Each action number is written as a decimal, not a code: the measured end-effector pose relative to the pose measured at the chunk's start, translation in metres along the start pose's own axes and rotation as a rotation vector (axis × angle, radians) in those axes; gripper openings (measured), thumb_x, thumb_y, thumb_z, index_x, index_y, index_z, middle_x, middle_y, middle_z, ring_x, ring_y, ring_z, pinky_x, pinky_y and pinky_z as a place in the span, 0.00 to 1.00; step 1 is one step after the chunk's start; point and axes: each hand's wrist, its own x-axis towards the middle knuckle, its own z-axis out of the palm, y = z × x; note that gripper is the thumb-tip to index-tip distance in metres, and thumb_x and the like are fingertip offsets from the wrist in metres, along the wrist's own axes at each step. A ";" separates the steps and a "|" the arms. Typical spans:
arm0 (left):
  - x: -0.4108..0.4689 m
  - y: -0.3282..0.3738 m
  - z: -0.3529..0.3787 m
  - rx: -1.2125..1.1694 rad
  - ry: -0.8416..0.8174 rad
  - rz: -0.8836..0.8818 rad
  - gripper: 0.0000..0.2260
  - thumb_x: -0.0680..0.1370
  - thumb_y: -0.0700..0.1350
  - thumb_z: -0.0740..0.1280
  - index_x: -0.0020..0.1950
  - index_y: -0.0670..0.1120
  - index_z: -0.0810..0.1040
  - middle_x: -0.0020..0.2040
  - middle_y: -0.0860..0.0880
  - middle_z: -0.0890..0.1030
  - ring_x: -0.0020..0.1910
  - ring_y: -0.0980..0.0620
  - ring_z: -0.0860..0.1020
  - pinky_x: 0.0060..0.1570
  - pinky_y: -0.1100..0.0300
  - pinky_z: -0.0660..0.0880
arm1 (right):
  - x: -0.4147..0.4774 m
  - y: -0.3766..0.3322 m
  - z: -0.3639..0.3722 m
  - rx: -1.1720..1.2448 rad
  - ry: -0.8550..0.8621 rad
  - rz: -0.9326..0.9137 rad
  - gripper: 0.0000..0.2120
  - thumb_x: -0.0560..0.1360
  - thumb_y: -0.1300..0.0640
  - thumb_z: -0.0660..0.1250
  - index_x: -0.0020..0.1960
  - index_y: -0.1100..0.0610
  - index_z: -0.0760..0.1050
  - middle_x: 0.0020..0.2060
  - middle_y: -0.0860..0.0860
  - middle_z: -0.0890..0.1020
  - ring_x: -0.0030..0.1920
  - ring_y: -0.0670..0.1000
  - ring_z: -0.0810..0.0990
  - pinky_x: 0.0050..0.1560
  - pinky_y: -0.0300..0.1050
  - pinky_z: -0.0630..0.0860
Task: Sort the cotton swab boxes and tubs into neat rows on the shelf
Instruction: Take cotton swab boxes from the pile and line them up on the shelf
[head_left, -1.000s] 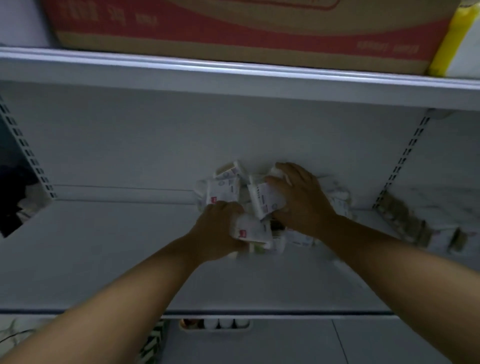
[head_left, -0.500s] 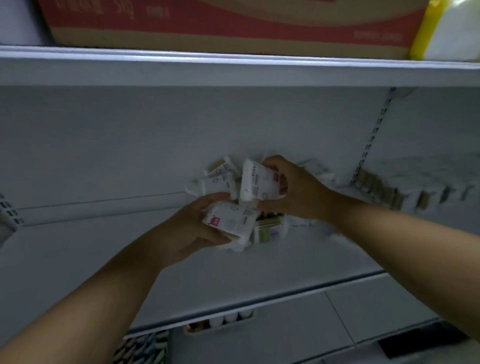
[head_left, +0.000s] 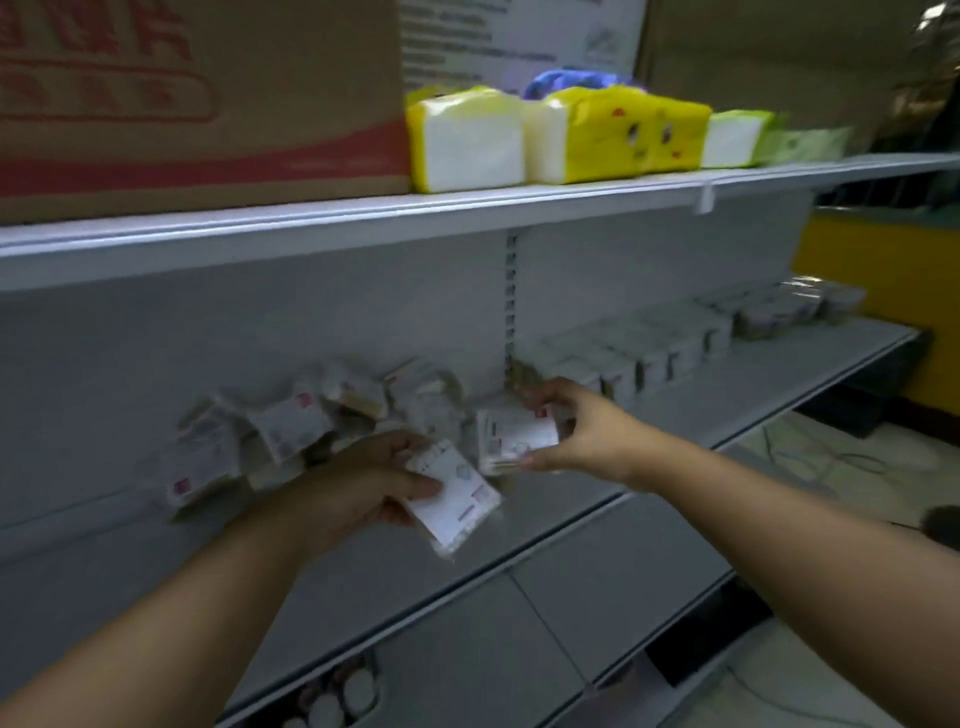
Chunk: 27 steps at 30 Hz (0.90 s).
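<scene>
My left hand (head_left: 358, 488) grips a white cotton swab pack (head_left: 457, 493) with a small red mark, lifted just above the grey shelf (head_left: 519, 545). My right hand (head_left: 576, 431) pinches a second white swab pack (head_left: 514, 434) a little to the right and farther back. Behind both hands a loose heap of several swab packs (head_left: 291, 431) leans against the shelf's back wall. Farther right a neat row of swab boxes (head_left: 639, 353) runs along the back, ending in round tubs (head_left: 789, 312).
The upper shelf (head_left: 467, 208) carries a large cardboard carton (head_left: 197, 93) and yellow tissue packs (head_left: 561, 135). A slotted upright (head_left: 511, 301) divides the back wall. Round items (head_left: 337, 696) show below the shelf edge. The floor (head_left: 831, 467) lies at the right.
Both hands have lifted a pack each out of the heap and drawn apart. The view has swung right, bringing the row of boxes, tubs and upper shelf goods into sight.
</scene>
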 end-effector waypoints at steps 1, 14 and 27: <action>0.011 0.004 0.023 0.012 -0.009 0.002 0.17 0.71 0.30 0.68 0.58 0.43 0.76 0.50 0.44 0.84 0.50 0.46 0.82 0.47 0.51 0.80 | -0.009 0.013 -0.021 0.014 0.032 0.016 0.27 0.63 0.49 0.79 0.56 0.46 0.70 0.51 0.39 0.74 0.48 0.39 0.75 0.41 0.25 0.70; 0.143 0.034 0.258 0.267 -0.062 0.043 0.11 0.71 0.31 0.71 0.47 0.46 0.79 0.39 0.47 0.84 0.36 0.51 0.82 0.32 0.61 0.79 | -0.088 0.162 -0.240 0.255 0.240 0.199 0.29 0.63 0.72 0.75 0.60 0.57 0.71 0.47 0.54 0.82 0.44 0.51 0.83 0.50 0.49 0.80; 0.298 0.042 0.326 0.327 -0.092 0.048 0.15 0.67 0.34 0.76 0.47 0.49 0.78 0.55 0.47 0.79 0.44 0.51 0.82 0.37 0.57 0.81 | -0.013 0.253 -0.330 0.247 0.257 0.273 0.19 0.67 0.73 0.71 0.53 0.56 0.77 0.46 0.52 0.82 0.45 0.50 0.82 0.45 0.43 0.81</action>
